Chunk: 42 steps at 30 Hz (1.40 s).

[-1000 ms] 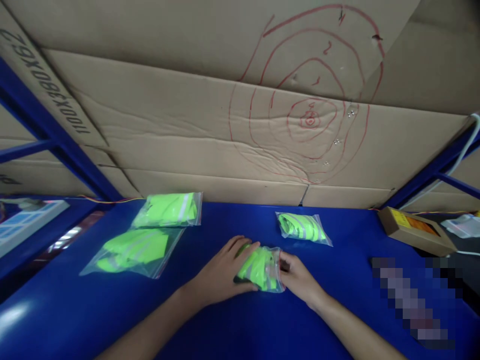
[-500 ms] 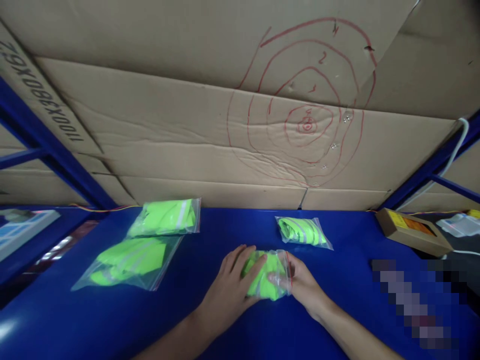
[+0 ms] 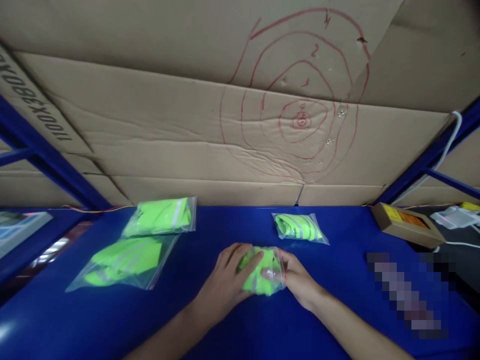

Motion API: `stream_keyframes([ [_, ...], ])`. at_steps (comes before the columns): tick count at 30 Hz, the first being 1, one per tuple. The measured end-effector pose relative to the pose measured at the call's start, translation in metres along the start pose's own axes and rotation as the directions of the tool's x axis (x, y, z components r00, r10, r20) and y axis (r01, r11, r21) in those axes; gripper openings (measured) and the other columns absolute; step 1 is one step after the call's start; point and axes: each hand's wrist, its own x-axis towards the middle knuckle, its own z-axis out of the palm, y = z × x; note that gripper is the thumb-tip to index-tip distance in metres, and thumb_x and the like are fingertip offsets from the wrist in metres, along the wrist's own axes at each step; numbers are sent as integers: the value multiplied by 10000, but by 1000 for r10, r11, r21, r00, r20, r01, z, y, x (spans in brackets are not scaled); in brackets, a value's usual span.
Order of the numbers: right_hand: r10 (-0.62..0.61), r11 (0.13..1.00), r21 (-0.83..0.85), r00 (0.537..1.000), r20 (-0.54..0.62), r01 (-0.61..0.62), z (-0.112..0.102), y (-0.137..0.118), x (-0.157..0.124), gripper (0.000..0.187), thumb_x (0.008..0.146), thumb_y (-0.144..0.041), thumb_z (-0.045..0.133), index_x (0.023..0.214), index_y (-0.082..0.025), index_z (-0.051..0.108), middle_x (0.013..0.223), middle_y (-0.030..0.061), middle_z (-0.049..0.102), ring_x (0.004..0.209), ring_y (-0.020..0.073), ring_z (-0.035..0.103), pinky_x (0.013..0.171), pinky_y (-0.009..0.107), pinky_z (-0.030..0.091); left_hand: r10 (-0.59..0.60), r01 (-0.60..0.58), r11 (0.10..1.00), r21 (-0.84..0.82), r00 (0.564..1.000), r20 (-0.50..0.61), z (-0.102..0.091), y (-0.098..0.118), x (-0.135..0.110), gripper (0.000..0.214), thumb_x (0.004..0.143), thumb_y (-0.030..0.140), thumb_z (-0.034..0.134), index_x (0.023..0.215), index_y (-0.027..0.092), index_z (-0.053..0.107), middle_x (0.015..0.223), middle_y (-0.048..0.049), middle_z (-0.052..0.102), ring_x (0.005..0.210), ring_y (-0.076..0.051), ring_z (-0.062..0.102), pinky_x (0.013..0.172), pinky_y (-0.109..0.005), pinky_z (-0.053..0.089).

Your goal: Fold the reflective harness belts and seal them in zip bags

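Currently, both hands are engaged on one item. The held bag (image 3: 264,286), a clear pouch with a red line along one edge and folded fluorescent-green material inside, is located between the left hand (image 3: 224,275) and the right hand (image 3: 300,282), above or on the tabletop (image 3: 292,330); contact with that surface cannot be confirmed.

Key relation: the red-lined edge faces the right hand, which grips the bag at that side. The left hand clamps the opposite end, fingers spread over the contents. Neither hand is nearer, as both are in contact; the left covers more of the bag. The left end is hidden, so the long axis cannot be established. A right-hand digit shows through the plastic; whether it sits inside the pouch or behind it cannot be determined.

Adjacent items: the right-hand bag (image 3: 300,228) lies beyond the held bag, apart from it. Well to the left lie the rear-left bag (image 3: 161,216) and the front-left bag (image 3: 125,260), edges close together or touching.
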Motion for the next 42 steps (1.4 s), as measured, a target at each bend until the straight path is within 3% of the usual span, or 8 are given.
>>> stream_keyframes([
  [14, -59, 982, 129, 878, -476, 136, -38, -52, -2, 510, 495, -277, 942, 952, -210, 726, 869, 2, 742, 811, 191, 681, 691, 267, 518, -270, 257, 960, -109, 955, -126, -23, -53, 10, 394, 1014, 267, 566, 1401, 203, 605, 1130, -113, 633, 1050, -246, 607, 986, -392, 523],
  [21, -123, 991, 6, 914, -386, 136, -54, -59, -3, 463, 645, -384, 854, 1064, -223, 742, 1070, 52, 751, 1000, 255, 700, 852, 355, 550, -638, 668, 740, 76, 733, -234, -33, -65, 18, 672, 951, 381, 642, 1550, 140, 457, 1466, -254, 493, 1359, -426, 484, 1121, -636, 370],
  [25, -93, 956, -293, 926, -367, -20, -42, -30, 1, 666, 642, -428, 897, 1250, -252, 690, 1229, 72, 706, 1192, 299, 630, 1042, 455, 494, -608, 617, 752, 231, 785, -115, -24, -49, 17, 771, 993, 329, 554, 1656, 128, 216, 1684, -309, 178, 1541, -490, 251, 1162, -767, 176],
  [28, -264, 849, -517, 934, -240, 107, -32, -13, 3, 611, 766, -501, 825, 1290, -242, 647, 1268, 99, 678, 1192, 292, 618, 1040, 463, 488, -479, 485, 862, 148, 875, -77, -17, -32, 14, 660, 1024, 228, 468, 1645, 156, 255, 1686, -282, 213, 1568, -422, 254, 1199, -698, 212],
  [31, -510, 676, -694, 837, -199, 247, -34, -16, 3, 491, 912, -508, 701, 1313, -238, 620, 1276, 107, 658, 1087, 240, 652, 963, 402, 516, -158, 159, 986, -50, 987, 34, -13, -14, 10, 587, 1049, 222, 447, 1623, 223, 325, 1665, -212, 323, 1564, -331, 307, 1212, -554, 318],
  [34, -604, 591, -778, 756, -251, 214, -49, -31, 3, 365, 1009, -520, 559, 1198, -226, 663, 1138, 78, 703, 786, 168, 655, 745, 329, 529, 125, -93, 986, -135, 958, 257, -9, 0, 6, 542, 1063, 365, 485, 1594, 301, 397, 1693, -137, 316, 1569, -321, 308, 1239, -552, 292],
  [38, -695, 506, -856, 637, -334, 103, -86, -48, 7, 384, 1018, -531, 511, 1033, -200, 703, 966, 68, 730, 717, 175, 631, 730, 332, 512, 88, -61, 995, -85, 927, 364, -3, 2, 5, 463, 1065, 436, 468, 1513, 332, 522, 1686, -101, 344, 1526, -334, 389, 1234, -613, 280],
  [42, -664, 564, -819, 532, -525, -105, -125, -51, 16, 508, 945, -533, 599, 1251, -133, 660, 1251, 182, 674, 1137, 309, 622, 1054, 492, 448, -117, 116, 993, 24, 928, 353, 1, -8, 6, 430, 1075, 452, 424, 1427, 285, 606, 1646, -128, 410, 1444, -336, 499, 1126, -589, 428],
])
